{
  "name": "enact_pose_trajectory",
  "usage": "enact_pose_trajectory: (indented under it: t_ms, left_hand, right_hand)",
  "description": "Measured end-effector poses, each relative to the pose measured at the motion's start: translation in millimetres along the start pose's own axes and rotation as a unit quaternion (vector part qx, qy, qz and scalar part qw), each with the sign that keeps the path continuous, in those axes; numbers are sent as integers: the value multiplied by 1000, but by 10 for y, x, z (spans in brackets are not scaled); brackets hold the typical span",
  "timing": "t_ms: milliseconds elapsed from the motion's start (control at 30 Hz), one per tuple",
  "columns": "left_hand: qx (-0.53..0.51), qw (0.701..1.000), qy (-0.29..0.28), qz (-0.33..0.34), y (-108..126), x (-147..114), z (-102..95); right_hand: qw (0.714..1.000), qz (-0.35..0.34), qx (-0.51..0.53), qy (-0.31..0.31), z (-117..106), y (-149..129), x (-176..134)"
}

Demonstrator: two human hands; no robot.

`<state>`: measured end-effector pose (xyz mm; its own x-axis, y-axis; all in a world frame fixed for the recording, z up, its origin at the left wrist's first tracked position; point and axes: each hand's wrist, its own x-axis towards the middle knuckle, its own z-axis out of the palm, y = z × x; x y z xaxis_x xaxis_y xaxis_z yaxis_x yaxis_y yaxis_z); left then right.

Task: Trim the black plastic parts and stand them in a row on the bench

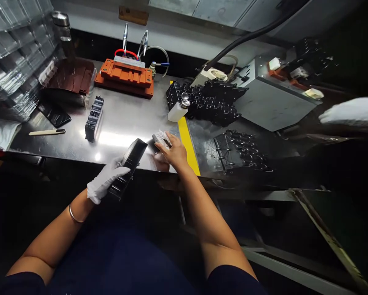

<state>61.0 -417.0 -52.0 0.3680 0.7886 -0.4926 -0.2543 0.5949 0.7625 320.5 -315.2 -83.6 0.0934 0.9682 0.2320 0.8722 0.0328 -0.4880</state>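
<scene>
While a long black plastic housing (135, 153) is held at a tilt over the near edge of the steel tabletop (128, 110), its near half is clasped by the gloved left hand (108, 178), with the thumb laid across it and the fingers wrapped beneath. By the bare right hand (176, 153), just to the right of the housing and apart from it, a crumpled white wipe (163, 137) is pinched in a narrow grip between thumb and fingers; what the grey edge beside the wipe belongs to cannot be told.

The left fingertips are mostly hidden by the housing. A similar black part (94, 119) is stood farther left, near the orange fixture (125, 78). On the right, single pieces are hard to make out in the black pile (205, 100), partly covered by a white bottle (178, 111). At the far left, clear plastic trays (14, 53) are cut off by the frame, as is a white object (353, 111) at the right edge.
</scene>
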Motion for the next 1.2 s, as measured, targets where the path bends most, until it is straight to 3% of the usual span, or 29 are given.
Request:
enact_pose_trajectory:
  t_ms: [100, 200, 300, 433, 633, 833, 1200]
  left_hand:
    - [-254, 947, -175, -93, -283, -161, 10]
    - [-346, 899, -225, -145, -493, -171, 7]
    - [-323, 903, -202, -198, -590, -127, -54]
    - [-266, 926, -149, -224, -621, -111, -161]
    - [-220, 945, -102, -220, -602, -109, -166]
    - [-234, 939, -107, -227, -578, -93, -138]
    - [-207, 943, -114, -233, -561, -84, -196]
  right_hand:
    - [1000, 10, 15, 22, -52, -23, -236]
    - [999, -17, 43, -21, -33, -176, -463]
    - [991, -99, 65, -69, 43, -340, -640]
    - [978, -187, 52, -75, 122, -474, -781]
    - [977, -197, 22, -79, 115, -545, -836]
    - [975, -216, -9, -56, 100, -558, -795]
    - [967, -237, -21, -90, 27, -569, -656]
